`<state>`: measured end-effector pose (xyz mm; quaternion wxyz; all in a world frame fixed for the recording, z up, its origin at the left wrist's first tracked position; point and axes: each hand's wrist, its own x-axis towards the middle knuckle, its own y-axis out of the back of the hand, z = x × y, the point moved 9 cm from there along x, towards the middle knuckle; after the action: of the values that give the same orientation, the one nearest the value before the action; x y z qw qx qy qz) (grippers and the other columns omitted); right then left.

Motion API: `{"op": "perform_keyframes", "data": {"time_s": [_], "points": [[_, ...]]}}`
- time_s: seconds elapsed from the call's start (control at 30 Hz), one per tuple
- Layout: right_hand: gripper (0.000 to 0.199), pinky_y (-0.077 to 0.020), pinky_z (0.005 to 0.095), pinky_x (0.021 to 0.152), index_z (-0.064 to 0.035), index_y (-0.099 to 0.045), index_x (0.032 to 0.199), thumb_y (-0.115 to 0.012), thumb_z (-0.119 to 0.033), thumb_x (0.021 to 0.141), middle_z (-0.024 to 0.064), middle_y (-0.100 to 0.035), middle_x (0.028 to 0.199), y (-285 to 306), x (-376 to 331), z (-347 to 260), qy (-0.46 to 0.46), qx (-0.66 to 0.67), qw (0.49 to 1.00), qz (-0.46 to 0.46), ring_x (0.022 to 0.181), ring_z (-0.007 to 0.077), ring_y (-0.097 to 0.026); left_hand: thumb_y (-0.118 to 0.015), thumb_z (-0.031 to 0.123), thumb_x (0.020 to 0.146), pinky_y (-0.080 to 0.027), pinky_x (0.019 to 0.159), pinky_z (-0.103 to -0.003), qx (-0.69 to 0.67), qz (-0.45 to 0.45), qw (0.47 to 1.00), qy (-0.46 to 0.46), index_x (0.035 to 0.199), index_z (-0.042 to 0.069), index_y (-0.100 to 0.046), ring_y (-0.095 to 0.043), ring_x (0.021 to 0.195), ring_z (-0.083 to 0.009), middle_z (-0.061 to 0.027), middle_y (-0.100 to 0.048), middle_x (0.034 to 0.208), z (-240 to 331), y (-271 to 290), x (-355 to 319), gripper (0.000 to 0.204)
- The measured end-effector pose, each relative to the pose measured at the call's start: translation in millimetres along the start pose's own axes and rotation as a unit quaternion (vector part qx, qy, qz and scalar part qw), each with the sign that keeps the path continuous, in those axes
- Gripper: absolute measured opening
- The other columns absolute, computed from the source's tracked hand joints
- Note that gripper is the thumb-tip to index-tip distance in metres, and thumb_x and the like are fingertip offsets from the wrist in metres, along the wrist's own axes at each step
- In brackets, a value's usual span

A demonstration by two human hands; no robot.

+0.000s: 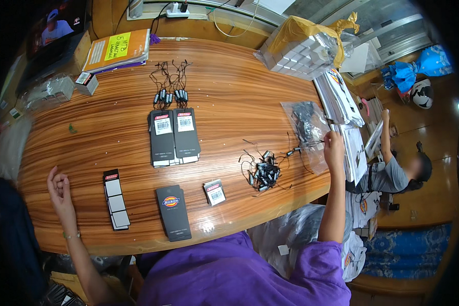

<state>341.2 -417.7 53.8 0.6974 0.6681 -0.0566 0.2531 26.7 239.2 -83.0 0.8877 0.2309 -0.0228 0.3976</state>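
My right hand (334, 147) is pinched on a black tag string at the table's right side, by a clear plastic bag (310, 125) of dark strings. A thin cord with a small dark toggle (291, 152) trails leftward from my fingers. Just left of it lies a loose pile of black tag strings (266, 172). My left hand (61, 189) rests empty at the table's left, index finger stretched and the others loosely curled. Between my hands are a strip of white-and-black labels (118, 201), a stack of dark grey hang tags (173, 214) and a small stack of barcode stickers (215, 194).
Two stacks of strung grey tags (174, 140) lie mid-table, their strings spread toward the far side. Orange folders (117, 51) and a small box (86, 83) sit far left. White boxes in plastic (296, 53) and packed shirts (349, 150) line the right. Another person (392, 168) works beyond.
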Motion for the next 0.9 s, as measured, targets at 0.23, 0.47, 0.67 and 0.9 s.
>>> {"op": "perform_keyframes", "data": {"time_s": [0.23,0.47,0.67,0.9], "points": [[0.021,-0.0445,0.0344,0.064,0.0008,-0.056,0.085,-0.067,-0.014,0.073,0.0138,-0.061,0.077,-25.8,-5.9,29.2,-0.071,0.085,0.99,-0.085,0.072,0.026,-0.058,-0.048,0.009,0.091,-0.035,0.066,-0.019,0.009,0.01,1.0,-0.018,0.124,0.003,-0.042,-0.041,0.071,-0.0056,0.0017,-0.051,0.086,4.5,-0.2,-1.0,0.035],[0.011,-0.0443,0.0206,0.053,-0.0032,-0.056,0.09,-0.054,-0.013,0.086,0.0039,-0.06,0.075,-32.7,-9.7,100.0,-0.294,0.451,0.841,-0.046,0.061,0.0098,-0.058,-0.046,0.01,0.091,-0.037,0.077,-0.021,0.018,-0.008,1.0,0.007,0.125,0.004,-0.041,-0.045,0.08,-0.0083,-0.0005,-0.051,0.089,0.6,-1.0,-0.5,0.035],[0.009,-0.0467,0.0255,0.056,-0.0031,-0.059,0.089,-0.054,-0.006,0.082,0.0057,-0.062,0.078,-12.2,-8.7,127.8,-0.319,0.461,0.828,-0.012,0.066,0.0139,-0.061,-0.046,0.01,0.092,-0.037,0.078,-0.021,0.028,-0.017,0.999,0.004,0.125,0.003,-0.041,-0.045,0.08,-0.0081,-0.0005,-0.05,0.089,-2.7,-1.0,0.5,0.034],[0.02,-0.0467,0.0298,0.066,-0.0003,-0.063,0.089,-0.052,0.003,0.073,0.0132,-0.063,0.08,27.2,-3.0,43.4,-0.116,0.094,0.988,0.046,0.071,0.0203,-0.061,-0.046,0.01,0.092,-0.037,0.078,-0.021,0.04,-0.014,0.999,0.0,0.124,0.003,-0.041,-0.045,0.08,-0.0078,-0.0002,-0.05,0.089,1.9,-0.5,-1.1,0.034]]}}
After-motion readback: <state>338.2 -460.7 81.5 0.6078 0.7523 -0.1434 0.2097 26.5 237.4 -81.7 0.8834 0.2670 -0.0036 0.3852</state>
